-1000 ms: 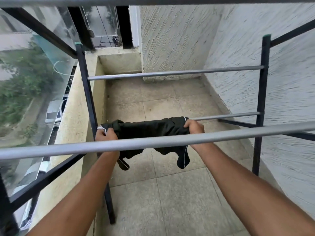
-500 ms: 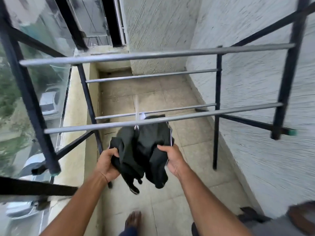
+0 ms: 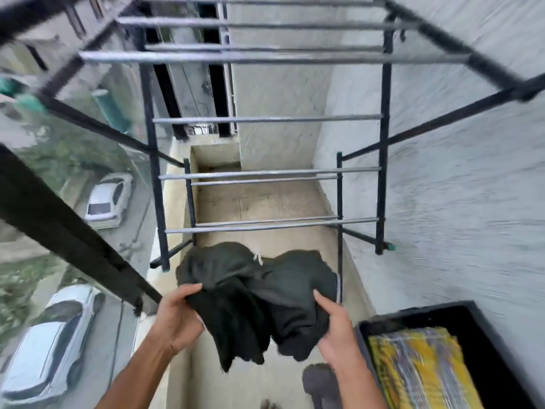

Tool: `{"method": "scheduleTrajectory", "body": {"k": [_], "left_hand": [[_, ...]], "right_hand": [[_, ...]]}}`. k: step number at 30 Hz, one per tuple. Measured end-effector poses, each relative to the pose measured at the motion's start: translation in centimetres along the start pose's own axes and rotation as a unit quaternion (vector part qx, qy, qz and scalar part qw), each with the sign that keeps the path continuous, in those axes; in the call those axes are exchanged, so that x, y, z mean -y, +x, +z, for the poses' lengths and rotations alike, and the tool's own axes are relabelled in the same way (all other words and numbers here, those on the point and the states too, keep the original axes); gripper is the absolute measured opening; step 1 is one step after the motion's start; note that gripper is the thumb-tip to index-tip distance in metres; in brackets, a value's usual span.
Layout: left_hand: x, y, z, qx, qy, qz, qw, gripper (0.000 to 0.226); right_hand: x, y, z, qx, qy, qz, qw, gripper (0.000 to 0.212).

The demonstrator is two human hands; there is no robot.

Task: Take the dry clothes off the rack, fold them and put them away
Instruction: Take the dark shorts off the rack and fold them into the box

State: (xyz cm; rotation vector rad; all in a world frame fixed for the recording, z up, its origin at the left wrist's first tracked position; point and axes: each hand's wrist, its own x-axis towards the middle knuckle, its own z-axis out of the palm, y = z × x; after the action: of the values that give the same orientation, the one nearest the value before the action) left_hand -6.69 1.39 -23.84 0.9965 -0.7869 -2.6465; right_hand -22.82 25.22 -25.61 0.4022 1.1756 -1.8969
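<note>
Gripping one edge with the left hand (image 3: 177,317) at lower centre-left, holding the black garment (image 3: 253,296) in mid-air below the rack (image 3: 271,227) bars, clasping its other edge with the right hand (image 3: 336,329), likely to shake it flat for folding beside the crate (image 3: 413,314) at lower right

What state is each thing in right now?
black garment: off the rack, bunched, unfolded, held in both hands.
left hand: grips the garment's left side.
right hand: grips the garment's right side.
drying rack: standing, visible rails bare.
black crate: open, holds a yellow patterned cloth.
</note>
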Motion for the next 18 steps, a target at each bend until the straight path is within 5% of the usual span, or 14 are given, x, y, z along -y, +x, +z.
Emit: {"method": "scheduleTrajectory", "body": {"k": [4,7,9,12,14,16,18], "left_hand": [[-0.4,-9.2,1.1,0.172,-0.027,0.116,0.978,0.081],[0.2,-13.3,3.6,0.091,0.051,0.039,0.994,0.093],[2.1,-15.1,5.3,0.054,0.114,0.002,0.992,0.079],[3.7,-17.5,7.5,-0.036,0.183,0.033,0.982,0.04],[3.5,-18.8,7.6,-0.089,0.227,0.067,0.968,0.029],[2.7,-19.9,6.7,-0.098,0.242,0.071,0.963,0.032],[2.1,-21.2,5.8,-0.08,0.233,0.034,0.968,0.043]], "right_hand": [[3.9,-10.1,-2.7,0.119,-0.021,-0.054,0.991,0.089],[6.2,-13.5,-1.6,0.167,-0.127,-0.107,0.972,0.088],[6.5,-15.4,-0.4,0.169,-0.202,-0.122,0.957,0.08],[5.2,-17.8,-0.9,0.108,-0.25,-0.14,0.952,0.06],[4.4,-19.0,-2.7,0.041,-0.24,-0.178,0.953,0.068],[4.7,-19.9,-4.3,-0.013,-0.247,-0.198,0.948,0.064],[5.3,-20.7,-6.2,-0.013,-0.288,-0.163,0.944,0.037]]}}
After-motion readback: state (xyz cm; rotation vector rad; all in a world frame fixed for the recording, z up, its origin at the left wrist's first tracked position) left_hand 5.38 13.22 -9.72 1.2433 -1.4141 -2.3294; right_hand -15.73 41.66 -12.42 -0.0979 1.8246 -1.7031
